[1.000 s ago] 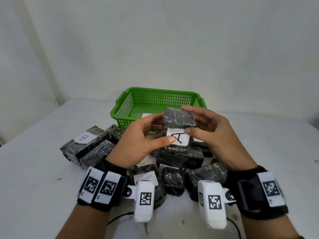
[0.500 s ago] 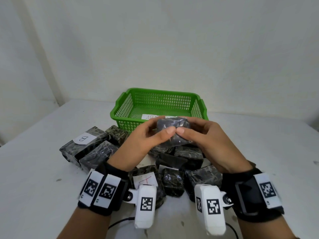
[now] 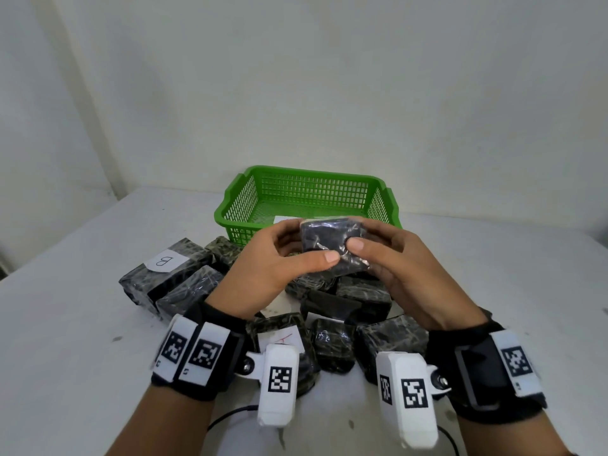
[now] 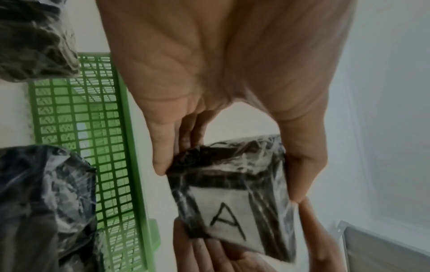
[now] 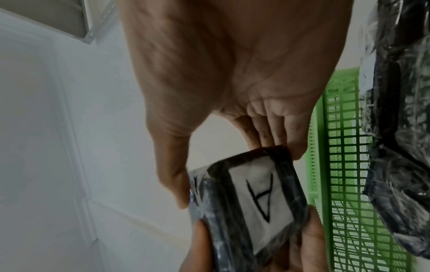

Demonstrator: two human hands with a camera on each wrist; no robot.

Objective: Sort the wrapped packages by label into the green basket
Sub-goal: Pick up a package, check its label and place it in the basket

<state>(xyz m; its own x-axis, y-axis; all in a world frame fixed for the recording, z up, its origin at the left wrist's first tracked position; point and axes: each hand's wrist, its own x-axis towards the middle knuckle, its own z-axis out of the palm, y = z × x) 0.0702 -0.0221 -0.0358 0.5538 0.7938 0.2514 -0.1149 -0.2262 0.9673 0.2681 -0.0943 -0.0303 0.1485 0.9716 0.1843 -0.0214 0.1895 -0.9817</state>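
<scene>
While both hands hold it in the air just before the green basket [image 3: 306, 189], a small dark wrapped package [image 3: 332, 243] shows a white label marked A [image 4: 229, 219] on its underside. The left hand [image 3: 279, 274] and right hand [image 3: 404, 274] each grip it, thumb on top, fingers [image 5: 291, 132] curled beneath. Below them, more wrapped packages [image 3: 371, 343] lie heaped on the white surface [image 3: 65, 373], one labelled B [image 3: 164, 261].

Package [image 3: 332, 245] between both hands
</scene>
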